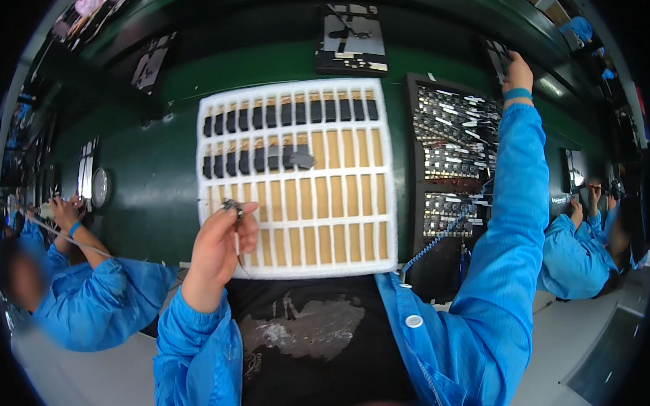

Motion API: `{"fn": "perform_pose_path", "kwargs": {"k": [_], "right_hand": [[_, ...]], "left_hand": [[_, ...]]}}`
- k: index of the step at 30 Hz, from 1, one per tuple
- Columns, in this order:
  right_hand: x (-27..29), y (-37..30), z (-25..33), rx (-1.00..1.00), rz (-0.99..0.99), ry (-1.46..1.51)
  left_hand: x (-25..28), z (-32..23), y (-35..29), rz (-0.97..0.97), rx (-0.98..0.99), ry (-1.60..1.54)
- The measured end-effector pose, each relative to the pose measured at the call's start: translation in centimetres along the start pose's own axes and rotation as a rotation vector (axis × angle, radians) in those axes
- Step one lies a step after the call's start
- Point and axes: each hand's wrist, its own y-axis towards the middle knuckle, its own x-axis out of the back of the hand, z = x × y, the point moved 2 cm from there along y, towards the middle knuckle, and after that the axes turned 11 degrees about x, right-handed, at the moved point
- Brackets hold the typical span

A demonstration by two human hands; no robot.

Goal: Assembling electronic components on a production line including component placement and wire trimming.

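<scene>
My left hand (218,248) is raised in front of a white foam slotted tray (296,179) and pinches thin metal tweezers (235,224) at its lower left corner. My right hand (517,73) reaches far out past a black tray of small metal parts (456,166) and touches a dark tray (499,57) at the back right. The white tray's top row holds dark flat parts (289,112); the second row is filled only on its left half, and one dark part (300,159) lies crosswise there.
The bench is dark green (153,187). Another dark tray (351,41) lies at the far edge. A person in a blue coat (91,283) works at my left, another (580,244) at my right. A blue coiled cord (441,235) hangs by the black tray.
</scene>
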Motion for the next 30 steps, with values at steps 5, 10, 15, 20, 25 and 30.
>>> {"fn": "perform_pose_path", "kwargs": {"k": [5,10,15,20,25,30], "right_hand": [[-6.9,-20.6,21.5,0.546,0.530,0.115],[-10.2,-33.7,27.7,0.881,0.781,-0.131],[-11.9,-35.5,26.7,0.923,0.757,-0.271],[-11.6,-36.1,27.0,1.033,0.689,-0.408],[-8.5,-37.1,29.5,0.442,0.714,0.049],[-5.4,-40.1,32.5,-0.062,0.801,0.598]], "left_hand": [[1.2,-0.2,0.5,0.150,-0.064,-0.014],[1.3,-0.5,0.2,0.228,-0.056,0.002],[2.4,-0.4,1.2,0.252,-0.048,0.002],[3.2,-0.5,1.6,0.293,-0.077,0.042],[3.5,-0.8,1.6,0.246,-0.128,0.041],[2.2,-1.5,-0.1,0.256,-0.219,0.051]]}}
